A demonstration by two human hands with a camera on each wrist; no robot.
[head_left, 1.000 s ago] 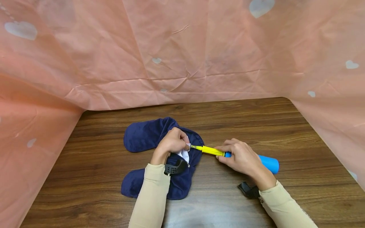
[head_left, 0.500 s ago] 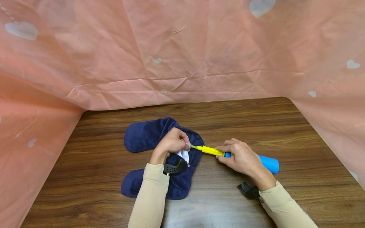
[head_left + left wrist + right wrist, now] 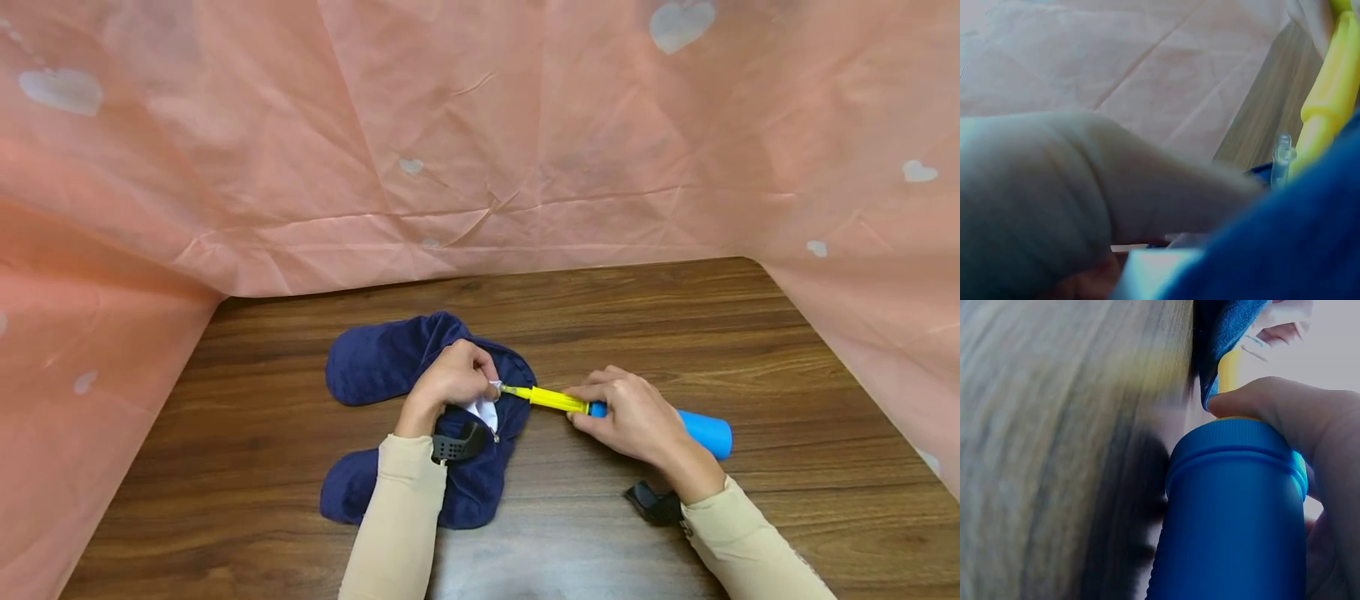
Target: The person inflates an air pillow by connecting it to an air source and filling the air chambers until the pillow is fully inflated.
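Note:
A navy plush U-shaped neck pillow lies on the table with its zipped opening spread, showing a white inner lining. At that opening my left hand pinches the white material beside a clear valve. The yellow nozzle of a hand pump points left and meets the valve in the head view. My right hand grips the pump where its yellow barrel joins the blue handle. Part of the pump is hidden under the right palm, and the left fingertips are partly covered by the pillow in the left wrist view.
Wood-grain table lies under everything. A pink sheet with white hearts hangs along the back and both sides. Black straps, one of them the left wrist strap, sit on both wrists below beige sleeves.
The head view has shifted very slightly. Both hands, the pump and the pillow keep the same places relative to each other.

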